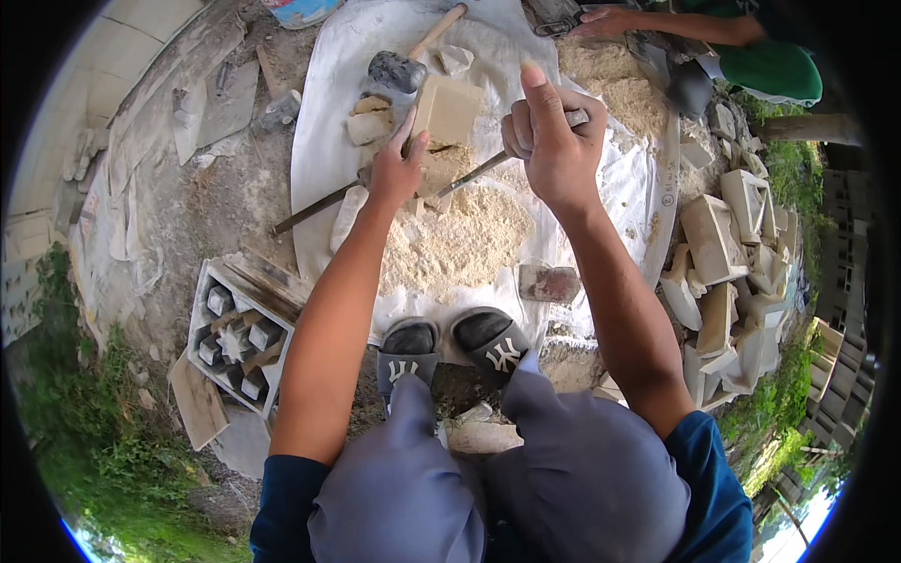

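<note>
My left hand (399, 174) grips the left side of a squared, cream-coloured stone block (452, 109), which is tilted up. Below it shows another pale, rough-edged piece of stone (443, 169). My right hand (556, 145) is wrapped round a chisel (477, 174), thumb pointing up. The chisel's shaft slants down to the left, its tip near the stone and the chips. Pale stone dust and chips (460, 246) lie heaped in front of my feet. Beyond my left hand rests a mallet with a dark head (396, 71) and a wooden handle (439, 30).
White sheeting (324, 113) covers the ground under the work. A dark rod (324, 206) and a reddish block (549, 283) lie on it. At left stands a box of tools (239, 338); at right, piled carved stone pieces (723, 244). Another person's hand (605, 21) shows far right.
</note>
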### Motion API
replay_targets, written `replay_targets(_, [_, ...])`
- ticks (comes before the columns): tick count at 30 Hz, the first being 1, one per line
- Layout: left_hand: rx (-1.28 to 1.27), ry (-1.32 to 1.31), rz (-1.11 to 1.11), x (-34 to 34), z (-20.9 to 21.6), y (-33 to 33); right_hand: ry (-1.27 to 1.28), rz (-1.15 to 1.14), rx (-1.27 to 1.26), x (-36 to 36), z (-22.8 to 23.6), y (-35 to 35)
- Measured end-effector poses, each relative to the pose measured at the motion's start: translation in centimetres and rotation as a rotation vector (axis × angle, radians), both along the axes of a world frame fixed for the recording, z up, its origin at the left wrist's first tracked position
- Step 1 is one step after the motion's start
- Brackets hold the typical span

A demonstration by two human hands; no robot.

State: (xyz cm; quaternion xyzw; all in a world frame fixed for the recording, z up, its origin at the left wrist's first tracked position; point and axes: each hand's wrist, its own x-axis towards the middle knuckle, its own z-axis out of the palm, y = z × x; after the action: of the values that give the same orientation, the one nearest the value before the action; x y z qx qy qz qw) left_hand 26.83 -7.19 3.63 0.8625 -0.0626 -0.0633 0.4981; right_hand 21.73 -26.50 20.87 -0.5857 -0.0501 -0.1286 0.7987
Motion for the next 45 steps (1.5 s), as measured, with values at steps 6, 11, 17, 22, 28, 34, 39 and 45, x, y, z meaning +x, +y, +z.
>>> replay_targets(6, [-0.054, -0.020, -0.022, 0.3, 0.3, 0.7, -0.011, -0.069, 0.009, 0.1, 2.1, -1.6])
replay_targets(11, [0.035, 0.075, -0.035, -0.1, 1.9, -0.9, 0.062, -0.136, -0.137, -1.4, -2.3, -3.1])
replay_targets(17, [0.394, 0.041, 0.006, 1.1, 2.4, -0.4, 0.139, -0.058, -0.318, -1.7, -3.8, -2.3])
replay_targets(22, [0.394, -0.029, 0.111, 1.8, 2.3, 0.8, 0.110, -0.025, -0.286, -1.3, -3.9, -2.1])
replay_targets(28, [0.513, -0.081, 0.016, 4.2, 4.4, 2.2, 0.122, -0.015, -0.325, -1.8, -3.9, -1.9])
replay_targets(34, [0.536, -0.332, -0.006, 5.2, 5.6, 3.9, 0.064, 0.013, -0.334, -2.4, -4.0, -2.1])
replay_targets(39, [0.499, -0.765, 0.024, 1.0, 3.6, 2.2, 0.067, 0.004, -0.333, -2.7, -4.2, -2.4])
replay_targets(45, [0.480, -0.439, -0.106, -5.9, -1.7, -0.2, 0.073, 0.020, -0.335, -2.6, -4.0, -2.1])
